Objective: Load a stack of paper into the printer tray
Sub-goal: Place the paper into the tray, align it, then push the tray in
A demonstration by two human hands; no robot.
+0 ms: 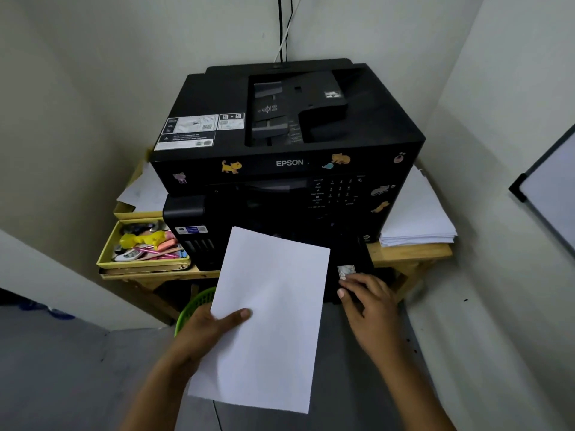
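A black Epson printer (289,144) with animal stickers stands on a wooden table. My left hand (208,331) grips a stack of white paper (267,318) by its left edge, thumb on top, and holds it in the air in front of the printer's lower front. My right hand (370,303) reaches to the black tray (354,259) sticking out at the printer's lower right; its fingers curl over the tray's front edge near a small sticker. The paper hides most of the tray.
The wooden table (410,253) carries a pile of white sheets (420,219) on the right and a yellow box of stationery (146,247) on the left. A green basket (196,306) sits below the table. Walls close in on both sides; a whiteboard (550,188) hangs right.
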